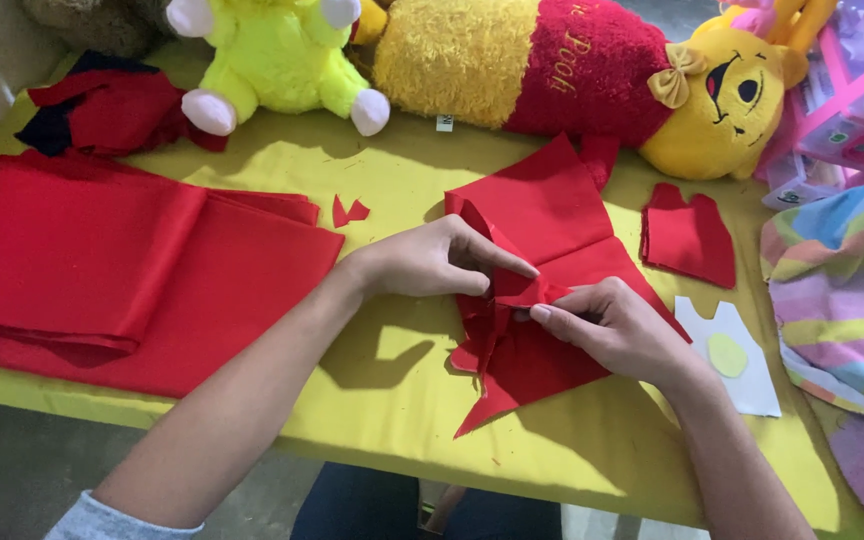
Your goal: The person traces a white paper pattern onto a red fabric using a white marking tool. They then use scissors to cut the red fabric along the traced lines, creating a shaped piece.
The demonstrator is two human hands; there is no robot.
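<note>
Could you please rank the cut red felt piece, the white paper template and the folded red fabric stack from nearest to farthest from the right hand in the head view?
From the right hand:
1. White paper template, just to its right on the table.
2. Cut red felt piece, above it, toward the toys.
3. Folded red fabric stack, far across on the left.

Your left hand (432, 262) and right hand (617, 330) are bare: no gloves, rings or watch showing. Forearms uncovered. Light grey sleeve cuff (117, 520) pushed up near the left elbow, at 7 o'clock. Dark blue trousers (372, 505) at 6 o'clock.
</note>
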